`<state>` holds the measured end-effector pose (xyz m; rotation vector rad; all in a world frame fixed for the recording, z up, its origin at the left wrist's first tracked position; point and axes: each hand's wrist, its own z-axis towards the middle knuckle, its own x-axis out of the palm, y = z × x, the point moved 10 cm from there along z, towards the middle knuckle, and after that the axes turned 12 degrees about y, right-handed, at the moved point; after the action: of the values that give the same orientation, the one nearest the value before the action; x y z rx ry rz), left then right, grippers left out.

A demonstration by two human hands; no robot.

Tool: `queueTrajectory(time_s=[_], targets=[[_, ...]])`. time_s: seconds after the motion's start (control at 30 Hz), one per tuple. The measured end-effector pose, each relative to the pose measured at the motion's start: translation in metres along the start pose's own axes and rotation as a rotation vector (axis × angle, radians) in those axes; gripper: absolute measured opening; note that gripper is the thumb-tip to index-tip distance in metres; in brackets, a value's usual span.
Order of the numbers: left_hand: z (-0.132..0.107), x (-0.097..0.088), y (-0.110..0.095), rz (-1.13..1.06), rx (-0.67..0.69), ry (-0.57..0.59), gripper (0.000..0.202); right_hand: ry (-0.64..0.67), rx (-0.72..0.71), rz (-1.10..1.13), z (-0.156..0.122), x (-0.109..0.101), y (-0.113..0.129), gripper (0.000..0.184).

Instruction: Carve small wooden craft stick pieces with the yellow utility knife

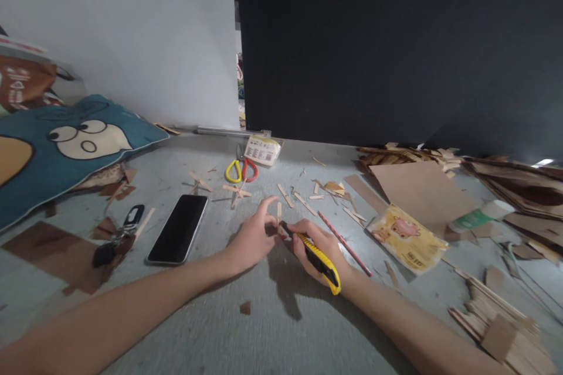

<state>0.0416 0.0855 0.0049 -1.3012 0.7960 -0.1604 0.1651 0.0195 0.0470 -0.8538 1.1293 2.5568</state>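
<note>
My right hand (317, 246) is closed around a yellow and black utility knife (320, 261), its front end pointing up and left toward my other hand. Between thumb and fingers, my left hand (255, 235) pinches a short wooden craft stick (279, 212) held upright. The knife's tip is close to the stick's lower part; whether the blade touches it I cannot tell. Just right of my right hand lies a red patterned pencil (345, 244). Beyond both hands, cut craft sticks (304, 203) are scattered on the grey table.
Scissors (241, 170) with yellow and red handles lie by a white packet (263, 150). A phone (178, 229) and keys (116, 243) are at left, near a blue cushion (79, 146). At right are a yellow packet (407, 238), a green-white tube (480, 215) and cardboard (426, 190).
</note>
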Motion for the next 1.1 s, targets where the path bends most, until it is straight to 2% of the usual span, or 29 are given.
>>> queueTrajectory(time_s=[0.1,0.17,0.3,0.43,0.63,0.9,1.1], targets=[[0.001,-0.001,0.003,-0.044,-0.015,-0.001,0.068,0.002,0.018,0.047,0.001,0.001,-0.001,0.010],[0.001,-0.002,0.005,-0.059,-0.024,-0.005,0.060,0.009,0.086,0.091,0.001,0.002,-0.008,0.007],[0.002,-0.003,0.005,-0.083,-0.025,-0.002,0.046,-0.060,0.281,0.269,-0.003,0.000,-0.030,0.024],[0.003,-0.003,0.000,-0.152,0.010,0.024,0.035,-0.110,0.362,0.401,-0.005,-0.003,-0.039,0.033],[0.005,-0.005,0.000,-0.277,0.020,0.005,0.037,-0.107,0.335,0.477,0.002,-0.008,-0.033,0.033],[0.005,-0.005,0.008,-0.382,-0.014,-0.007,0.041,-0.113,0.336,0.496,0.000,-0.007,-0.036,0.030],[0.003,-0.009,-0.004,-0.381,0.048,-0.028,0.039,-0.038,0.232,0.507,0.000,-0.009,-0.025,0.032]])
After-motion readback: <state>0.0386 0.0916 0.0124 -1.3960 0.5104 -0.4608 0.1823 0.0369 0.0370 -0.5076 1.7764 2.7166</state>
